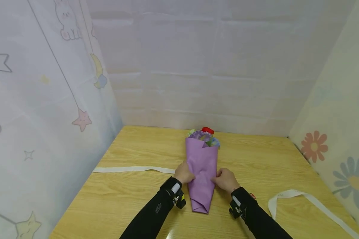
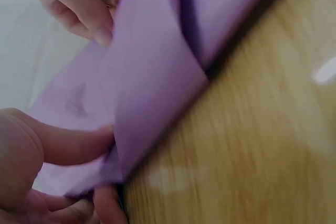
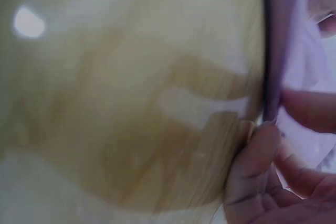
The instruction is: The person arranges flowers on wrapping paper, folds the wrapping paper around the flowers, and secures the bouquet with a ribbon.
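Note:
A bouquet in purple wrapping paper (image 1: 202, 159) lies on the table, its flowers pointing away from me and its folded narrow end toward me. Purple flowers (image 1: 199, 135), a red flower (image 1: 207, 130) and a blue flower (image 1: 214, 142) show above the paper. My left hand (image 1: 183, 172) pinches the paper's left edge, thumb on top and fingers underneath, as the left wrist view shows. On the opposite edge, my right hand (image 1: 226, 180) pinches the paper between thumb (image 3: 310, 109) and fingers. The paper is creased between both hands.
A white ribbon (image 1: 128, 169) runs from the table's left edge to my left hand. Another stretch of white ribbon (image 1: 312, 199) loops over the right side of the wooden table (image 1: 131, 205). Printed cloth walls (image 1: 197, 83) enclose the table at the back and sides.

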`<state>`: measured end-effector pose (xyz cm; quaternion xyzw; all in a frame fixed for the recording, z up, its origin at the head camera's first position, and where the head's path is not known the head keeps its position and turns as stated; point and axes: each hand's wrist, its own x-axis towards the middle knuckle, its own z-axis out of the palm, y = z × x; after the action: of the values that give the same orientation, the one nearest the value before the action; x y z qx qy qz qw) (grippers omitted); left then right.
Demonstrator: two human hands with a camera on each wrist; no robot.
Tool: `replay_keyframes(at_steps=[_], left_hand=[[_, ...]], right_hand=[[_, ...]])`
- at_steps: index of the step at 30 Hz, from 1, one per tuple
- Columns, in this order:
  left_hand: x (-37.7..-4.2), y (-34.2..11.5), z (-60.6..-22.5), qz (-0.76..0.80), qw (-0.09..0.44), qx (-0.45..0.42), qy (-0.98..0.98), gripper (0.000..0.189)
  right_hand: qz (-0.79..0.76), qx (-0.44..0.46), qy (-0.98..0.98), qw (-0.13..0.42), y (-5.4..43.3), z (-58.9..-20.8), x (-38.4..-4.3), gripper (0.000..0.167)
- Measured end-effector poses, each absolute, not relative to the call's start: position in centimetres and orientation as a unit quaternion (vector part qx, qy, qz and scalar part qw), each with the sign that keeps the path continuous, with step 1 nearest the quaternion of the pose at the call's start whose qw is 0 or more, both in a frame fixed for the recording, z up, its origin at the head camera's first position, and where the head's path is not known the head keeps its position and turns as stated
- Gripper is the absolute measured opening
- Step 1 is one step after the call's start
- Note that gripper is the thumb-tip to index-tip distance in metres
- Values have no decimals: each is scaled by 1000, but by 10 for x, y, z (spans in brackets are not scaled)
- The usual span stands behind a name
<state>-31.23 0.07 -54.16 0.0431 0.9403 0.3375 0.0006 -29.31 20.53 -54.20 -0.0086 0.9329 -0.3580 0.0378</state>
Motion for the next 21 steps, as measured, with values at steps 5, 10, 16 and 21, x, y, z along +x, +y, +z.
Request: replay_keyframes(at_steps=[5,10,16,21], left_hand=[[-317,-6,-538,310,2,58,949,63],[-318,-33,-522,350,44,59,934,63],[-318,-73,-516,241,30,67,968,30],[-319,-87,-522,219,61,95,969,19]], right_hand=[[-354,-37,933,54,215,-535,-300,25],[-335,-60,940,25,248,-527,-302,25],[-248,-121,961,27,281,-527,-300,20],[-291,-135,942,101,298,-528,-304,12]])
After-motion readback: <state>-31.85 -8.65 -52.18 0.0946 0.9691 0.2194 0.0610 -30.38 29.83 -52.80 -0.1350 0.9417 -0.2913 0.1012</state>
